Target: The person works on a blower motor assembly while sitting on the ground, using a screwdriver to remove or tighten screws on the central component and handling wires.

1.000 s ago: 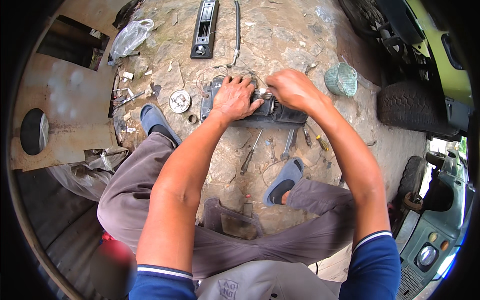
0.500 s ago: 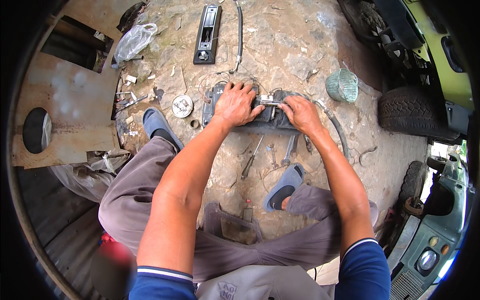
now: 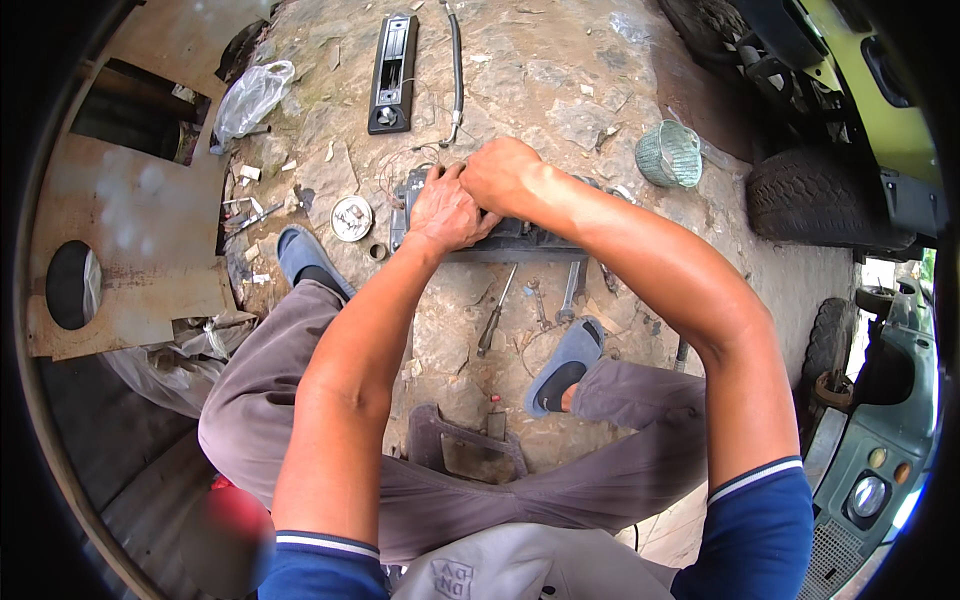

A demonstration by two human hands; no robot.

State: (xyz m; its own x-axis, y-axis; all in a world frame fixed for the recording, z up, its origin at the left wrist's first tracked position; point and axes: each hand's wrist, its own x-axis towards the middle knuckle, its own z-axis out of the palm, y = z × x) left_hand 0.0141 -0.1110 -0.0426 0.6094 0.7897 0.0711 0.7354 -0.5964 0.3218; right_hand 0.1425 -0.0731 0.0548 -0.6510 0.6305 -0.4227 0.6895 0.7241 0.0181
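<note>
head view: person sits on rough stone ground (image 3: 520,60), knees apart, both forearms reaching forward.
part: dark grey metal housing (image 3: 520,238), flat and oblong, lies on the ground between the feet, just beyond them. Long axis runs left-right across the picture; left end shows beside the left hand, the middle is hidden under both hands.
left hand (image 3: 447,212): palm down on the housing's left half, fingers curled and close together, pressing on its top. Whether it grips anything small, cannot tell.
right hand (image 3: 500,172): crossed over just behind the left hand, touching it, fingers bent down onto the housing's far edge. Fingertips hidden, so a closed grip cannot be confirmed.
tools: screwdriver (image 3: 497,324) with a dark handle lies near the housing, shaft pointing toward it; open-end wrench (image 3: 571,292), bare steel, just to its right, also roughly pointing at the housing.
near left: round silver disc (image 3: 351,218) on the ground, beside the grey-blue slipper (image 3: 302,255).
far: long black rectangular panel (image 3: 393,73), lengthwise away from the person; thin black hose (image 3: 457,60) beside it.
right: green woven basket (image 3: 668,154), worn tyre (image 3: 815,200) past it.
left: rusty sheet plate (image 3: 130,240) with a round hole; clear plastic bag (image 3: 250,97).
</note>
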